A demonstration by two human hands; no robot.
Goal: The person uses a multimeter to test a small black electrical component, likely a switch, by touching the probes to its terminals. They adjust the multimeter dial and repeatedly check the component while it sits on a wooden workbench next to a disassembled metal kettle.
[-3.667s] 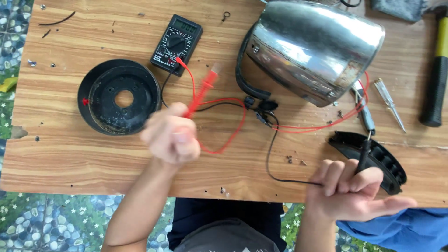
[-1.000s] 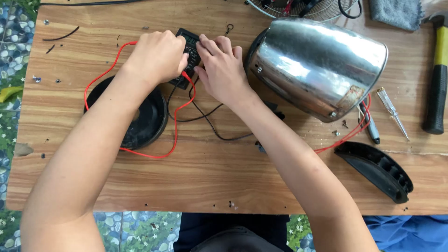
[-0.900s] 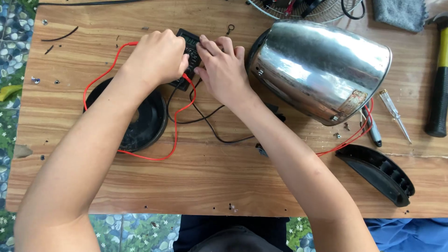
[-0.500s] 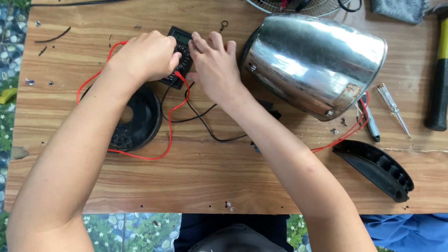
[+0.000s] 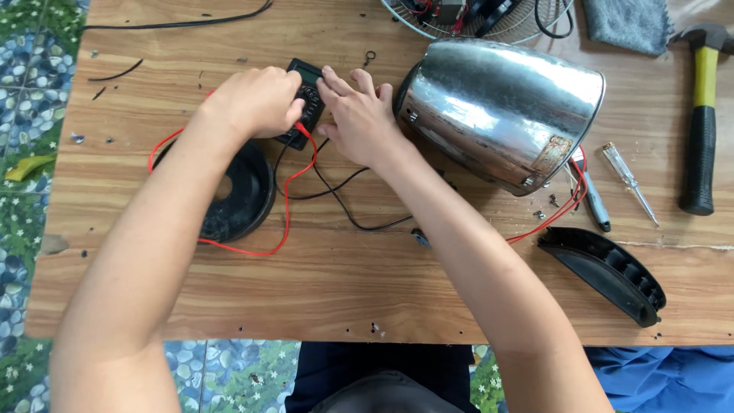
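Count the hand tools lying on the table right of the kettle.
3: a hammer at the far right edge, a clear-handled screwdriver just left of it, and a dark-tipped screwdriver beside the kettle, its upper end hidden by the kettle.

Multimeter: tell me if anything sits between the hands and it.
Nothing visible does. The left hand and right hand both rest directly on the multimeter. The red lead and black lead trail off below it, not between.
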